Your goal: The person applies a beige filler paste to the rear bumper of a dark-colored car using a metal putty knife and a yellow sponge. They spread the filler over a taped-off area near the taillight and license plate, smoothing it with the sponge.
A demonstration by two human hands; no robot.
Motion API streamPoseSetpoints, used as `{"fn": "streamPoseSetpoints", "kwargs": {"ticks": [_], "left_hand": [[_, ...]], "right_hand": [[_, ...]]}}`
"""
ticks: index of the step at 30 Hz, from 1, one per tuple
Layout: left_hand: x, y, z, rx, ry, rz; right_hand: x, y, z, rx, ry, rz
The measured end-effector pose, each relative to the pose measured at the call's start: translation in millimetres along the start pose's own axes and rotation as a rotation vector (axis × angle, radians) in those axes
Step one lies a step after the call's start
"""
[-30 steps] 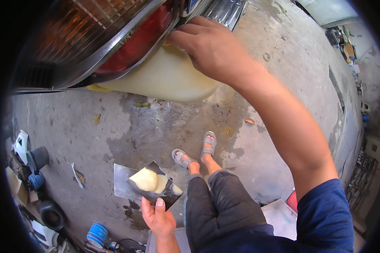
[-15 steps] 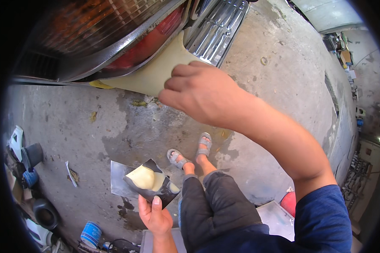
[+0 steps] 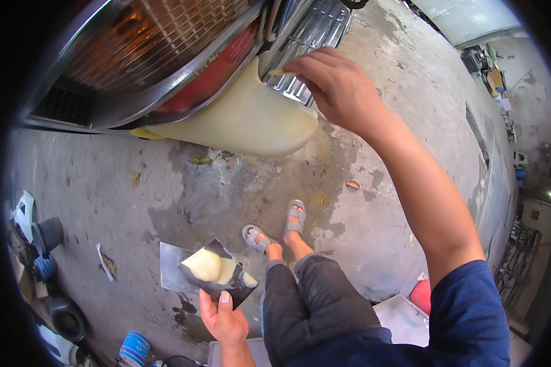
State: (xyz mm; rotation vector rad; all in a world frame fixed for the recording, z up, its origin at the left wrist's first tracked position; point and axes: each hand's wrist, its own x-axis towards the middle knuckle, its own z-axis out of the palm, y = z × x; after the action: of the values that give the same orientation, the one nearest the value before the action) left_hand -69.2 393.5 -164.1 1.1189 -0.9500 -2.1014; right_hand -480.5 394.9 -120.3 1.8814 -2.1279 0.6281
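My left hand (image 3: 226,319), low and left of my legs, grips the edge of a dark putty board (image 3: 239,293) between thumb and fingers. A mound of cream body putty (image 3: 203,265) sits on it, and a grey flat sheet (image 3: 170,264) shows beneath. My right hand (image 3: 337,85) is closed in a pinch above the right end of a smooth cream-coated car panel (image 3: 239,119). From its fingertips sticks out a small, thin yellowish piece (image 3: 280,73), mostly hidden by the fingers. It is close to the panel's upper edge; I cannot tell whether they touch.
Above the panel are a red lamp strip (image 3: 211,82), a large lit lamp (image 3: 141,46) and a ribbed chrome step plate (image 3: 315,37). Blue tins (image 3: 134,347) and car parts (image 3: 67,315) lie at the lower left. A light panel (image 3: 404,321) and red object (image 3: 420,296) are right of my legs.
My right hand has moved up and to the right, uncovering the rounded right end of the cream panel. My left hand with the putty board has barely moved.
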Motion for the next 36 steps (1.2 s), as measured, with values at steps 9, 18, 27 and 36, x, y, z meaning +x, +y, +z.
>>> {"fn": "streamPoseSetpoints", "kwargs": {"ticks": [9, 18, 27, 36], "left_hand": [[-0.9, 1.5, -1.1, 0.048, 0.022, 0.005], [3.4, 6.1, 11.2, 0.012, -0.004, -0.010], [3.5, 13.7, 28.9, -0.023, -0.027, 0.008], [2.6, 9.4, 25.8, -0.025, -0.006, 0.028]], "right_hand": [[18.8, 8.8, 35.7, 0.074, 0.043, 0.119], [22.9, -3.1, 8.2, 0.284, -0.268, 0.007], [10.1, -6.7, -20.2, 0.217, -0.278, -0.131], [39.5, -33.6, 9.0, 0.145, -0.215, -0.247]]}}
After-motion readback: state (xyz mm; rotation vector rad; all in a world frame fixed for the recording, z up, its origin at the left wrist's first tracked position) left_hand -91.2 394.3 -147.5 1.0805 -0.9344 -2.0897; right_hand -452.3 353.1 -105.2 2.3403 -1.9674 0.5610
